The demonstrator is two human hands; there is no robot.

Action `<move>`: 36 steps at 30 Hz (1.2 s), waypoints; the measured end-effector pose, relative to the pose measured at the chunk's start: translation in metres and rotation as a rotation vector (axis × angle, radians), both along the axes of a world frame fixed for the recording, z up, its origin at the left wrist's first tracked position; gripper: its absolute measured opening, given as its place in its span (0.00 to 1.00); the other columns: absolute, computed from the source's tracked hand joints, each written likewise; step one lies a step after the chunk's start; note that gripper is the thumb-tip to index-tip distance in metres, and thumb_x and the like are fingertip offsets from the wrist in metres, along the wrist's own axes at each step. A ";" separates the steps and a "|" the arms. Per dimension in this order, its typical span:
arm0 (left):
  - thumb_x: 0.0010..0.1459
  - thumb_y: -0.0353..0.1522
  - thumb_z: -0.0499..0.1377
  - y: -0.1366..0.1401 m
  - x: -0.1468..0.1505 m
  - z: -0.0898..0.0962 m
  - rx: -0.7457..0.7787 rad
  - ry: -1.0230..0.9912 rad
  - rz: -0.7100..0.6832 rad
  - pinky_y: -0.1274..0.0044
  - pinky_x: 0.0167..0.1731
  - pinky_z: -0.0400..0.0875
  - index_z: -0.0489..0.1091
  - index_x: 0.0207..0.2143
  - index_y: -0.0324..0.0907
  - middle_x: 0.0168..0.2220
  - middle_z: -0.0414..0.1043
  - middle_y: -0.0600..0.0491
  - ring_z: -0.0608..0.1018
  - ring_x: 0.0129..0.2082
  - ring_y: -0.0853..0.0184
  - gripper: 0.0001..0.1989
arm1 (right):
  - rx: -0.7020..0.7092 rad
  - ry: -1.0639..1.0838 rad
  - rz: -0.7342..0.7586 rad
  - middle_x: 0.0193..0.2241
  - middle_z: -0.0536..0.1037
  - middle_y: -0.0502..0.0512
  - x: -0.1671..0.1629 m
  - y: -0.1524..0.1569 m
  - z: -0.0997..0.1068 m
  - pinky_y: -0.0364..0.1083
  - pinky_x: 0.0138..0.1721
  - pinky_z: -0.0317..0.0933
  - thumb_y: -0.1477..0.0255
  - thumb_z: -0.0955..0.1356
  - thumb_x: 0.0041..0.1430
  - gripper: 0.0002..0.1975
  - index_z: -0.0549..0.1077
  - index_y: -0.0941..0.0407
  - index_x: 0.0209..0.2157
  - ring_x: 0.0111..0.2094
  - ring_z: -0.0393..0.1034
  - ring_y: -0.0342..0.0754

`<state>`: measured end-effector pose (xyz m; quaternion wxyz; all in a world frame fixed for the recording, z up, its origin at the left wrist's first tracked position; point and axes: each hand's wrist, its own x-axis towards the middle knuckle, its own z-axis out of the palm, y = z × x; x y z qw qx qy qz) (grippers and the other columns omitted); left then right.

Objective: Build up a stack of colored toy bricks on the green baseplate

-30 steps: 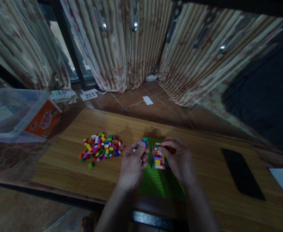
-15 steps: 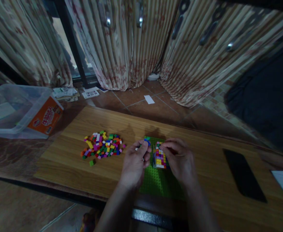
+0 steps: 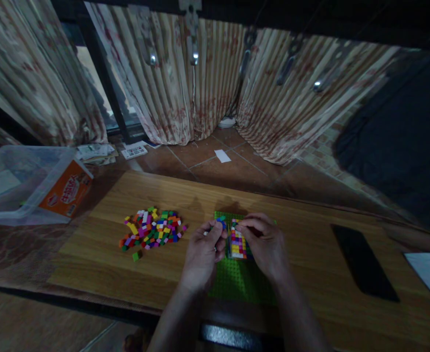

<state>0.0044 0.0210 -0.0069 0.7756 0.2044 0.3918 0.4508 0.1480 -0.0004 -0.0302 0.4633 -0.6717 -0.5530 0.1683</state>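
On my feed, bare studs show at the near end of the green baseplate (image 3: 242, 281). My left hand (image 3: 203, 252) grips a blue brick (image 3: 221, 222); my right hand (image 3: 265, 239) bends over the multicoloured block (image 3: 238, 243), though I can't tell whether it pinches a piece. I judge the block, on the baseplate, partly built: 1 loose pile (image 3: 156, 231) lies unused, left, before the clear bin (image 3: 27, 208).

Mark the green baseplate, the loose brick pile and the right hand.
Green baseplate (image 3: 238, 279): head view, bare studded near part.
Loose brick pile (image 3: 159, 228): head view, around its middle.
Right hand (image 3: 266, 242): head view, back of the hand.
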 end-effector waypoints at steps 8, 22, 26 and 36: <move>0.44 0.40 0.69 -0.004 0.005 -0.002 0.055 0.045 -0.093 0.85 0.14 0.47 0.66 0.28 0.39 0.22 0.66 0.58 0.59 0.16 0.81 0.18 | 0.015 0.139 -0.051 0.38 0.79 0.54 -0.009 -0.008 0.020 0.49 0.43 0.63 0.62 0.67 0.59 0.11 0.78 0.52 0.35 0.40 0.72 0.50; 0.48 0.43 0.66 -0.008 0.006 -0.001 0.133 0.085 -0.220 0.85 0.15 0.48 0.68 0.30 0.39 0.21 0.62 0.60 0.58 0.16 0.80 0.17 | -0.077 0.377 0.020 0.26 0.77 0.51 -0.023 -0.010 0.029 0.44 0.32 0.63 0.62 0.67 0.58 0.12 0.77 0.55 0.28 0.29 0.71 0.46; 0.47 0.42 0.67 -0.007 0.004 -0.002 0.117 0.050 -0.208 0.85 0.15 0.47 0.67 0.28 0.39 0.21 0.63 0.59 0.58 0.16 0.80 0.17 | -0.057 0.439 -0.016 0.28 0.79 0.52 -0.015 -0.010 0.028 0.46 0.34 0.64 0.63 0.69 0.55 0.11 0.79 0.55 0.30 0.31 0.72 0.47; 0.44 0.39 0.68 0.001 0.001 -0.002 0.049 0.084 -0.035 0.86 0.13 0.47 0.65 0.28 0.39 0.22 0.66 0.58 0.59 0.15 0.81 0.17 | -0.031 -0.029 -0.019 0.34 0.78 0.54 0.019 -0.007 0.009 0.51 0.43 0.63 0.64 0.69 0.55 0.08 0.80 0.51 0.30 0.39 0.71 0.51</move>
